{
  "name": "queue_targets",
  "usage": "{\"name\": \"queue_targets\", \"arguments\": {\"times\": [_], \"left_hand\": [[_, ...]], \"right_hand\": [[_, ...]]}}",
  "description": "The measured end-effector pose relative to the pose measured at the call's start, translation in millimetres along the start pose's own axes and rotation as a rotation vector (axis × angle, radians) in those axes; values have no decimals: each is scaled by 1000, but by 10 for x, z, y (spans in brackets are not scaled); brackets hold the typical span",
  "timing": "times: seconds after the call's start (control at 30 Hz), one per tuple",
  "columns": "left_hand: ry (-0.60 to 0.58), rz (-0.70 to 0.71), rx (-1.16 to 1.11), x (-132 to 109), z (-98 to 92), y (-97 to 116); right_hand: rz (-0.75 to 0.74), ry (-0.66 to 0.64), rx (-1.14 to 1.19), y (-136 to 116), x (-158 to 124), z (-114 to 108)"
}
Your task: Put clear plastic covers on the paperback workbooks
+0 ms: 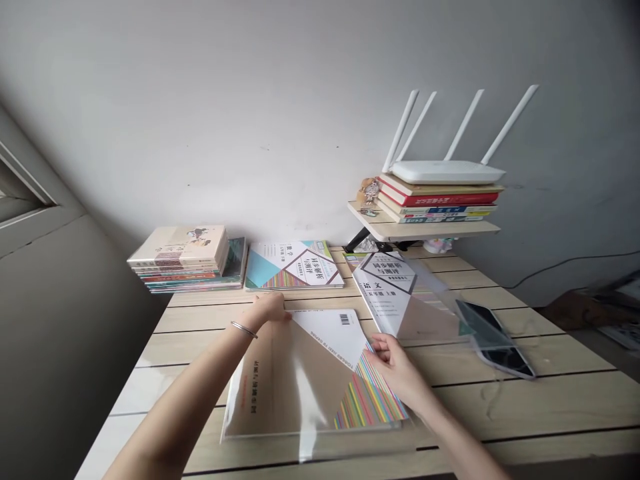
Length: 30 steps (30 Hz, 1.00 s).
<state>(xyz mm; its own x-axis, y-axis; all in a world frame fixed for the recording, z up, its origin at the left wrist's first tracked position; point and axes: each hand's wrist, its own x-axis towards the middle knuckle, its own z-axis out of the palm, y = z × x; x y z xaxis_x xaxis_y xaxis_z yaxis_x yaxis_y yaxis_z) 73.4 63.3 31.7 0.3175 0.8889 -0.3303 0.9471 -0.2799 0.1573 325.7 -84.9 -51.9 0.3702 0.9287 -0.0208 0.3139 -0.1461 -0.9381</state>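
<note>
A workbook [320, 360] with a brown, white and striped cover lies in front of me, with clear, shiny plastic film over it that extends past its lower edge. My left hand [270, 310], a bangle on its wrist, is closed at the book's top edge; its fingertips are partly hidden. At the right edge, my right hand [393, 363] grips the book between thumb and fingers. Just beyond that hand lies a second workbook [383, 290], partly covered by a clear plastic book cover [430, 287]. The plastic reaches toward a phone [495, 340] on the right.
At the back left stands a stack of books [180, 257], beside a pile of workbooks [295, 265]. A small raised shelf [430, 230] at the back right carries books [440, 199] and a white router [447, 172]. All stand on a slatted wooden table [565, 407] against a wall.
</note>
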Motion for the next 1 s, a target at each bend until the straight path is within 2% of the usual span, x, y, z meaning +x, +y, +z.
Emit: {"name": "queue_targets", "arguments": {"times": [0.13,0.23,0.33,0.43,0.53,0.63,0.7,0.8,0.9,1.0], "left_hand": [[-22,51,-65,-55,-40,-79],[45,110,-125,-122,-116,-150],[153,178,-166,-121,-256,-206],[242,206,-181,-41,-427,-272],[301,176,-170,92,-568,-340],[356,126,-134,239,-627,-353],[417,104,-97,316,-598,-311],[473,137,-42,366,-438,-202],[406,234,52,347,-209,-113],[355,239,158,320,-46,-78]], "right_hand": [[-26,-1,21,52,71,34],[-36,-14,-10,66,159,73],[-49,34,-91,-23,306,144],[-60,-31,-105,-204,499,233],[-119,-121,-108,-376,700,321],[-182,-91,-159,-454,883,406],[-181,-80,-191,-455,988,452],[-150,-99,-203,-418,1111,486],[-119,-134,-193,-375,1179,482],[-108,-162,-179,-339,1191,467]]}}
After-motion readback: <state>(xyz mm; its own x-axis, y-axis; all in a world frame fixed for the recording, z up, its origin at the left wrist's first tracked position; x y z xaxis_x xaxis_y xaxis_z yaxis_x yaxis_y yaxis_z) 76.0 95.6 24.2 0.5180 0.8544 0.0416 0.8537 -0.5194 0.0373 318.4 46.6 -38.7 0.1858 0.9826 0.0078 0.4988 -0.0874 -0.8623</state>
